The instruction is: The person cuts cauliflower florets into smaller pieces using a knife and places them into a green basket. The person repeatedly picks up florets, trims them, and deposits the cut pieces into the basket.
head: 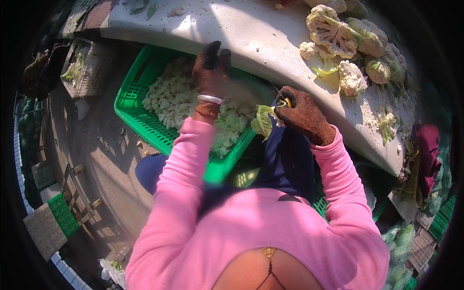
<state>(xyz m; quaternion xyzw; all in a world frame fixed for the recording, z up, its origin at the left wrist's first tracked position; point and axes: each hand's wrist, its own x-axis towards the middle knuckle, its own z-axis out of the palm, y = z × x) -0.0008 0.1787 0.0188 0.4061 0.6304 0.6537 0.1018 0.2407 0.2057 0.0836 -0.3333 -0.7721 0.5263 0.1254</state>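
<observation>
My left hand [212, 70], in a brown glove with dark fingertips, is over the green plastic crate [127, 108] near the table's edge. Its fingers are apart and nothing shows in them. Small white cauliflower florets [170, 98] lie heaped in the crate, partly hidden by my left arm. My right hand [301, 112], gloved alike, is closed around a small yellow-handled tool [288, 103], with a thin blade-like part jutting up and left. A green cauliflower leaf [263, 122] with a pale piece of stem hangs from the same hand.
Whole and cut cauliflowers [333, 32] are piled on the pale tabletop [246, 40] at upper right, among scraps and crumbs. A whitish crate [81, 69] with leafy trimmings stands on the floor at left. A metal-framed cart [78, 192] is at lower left.
</observation>
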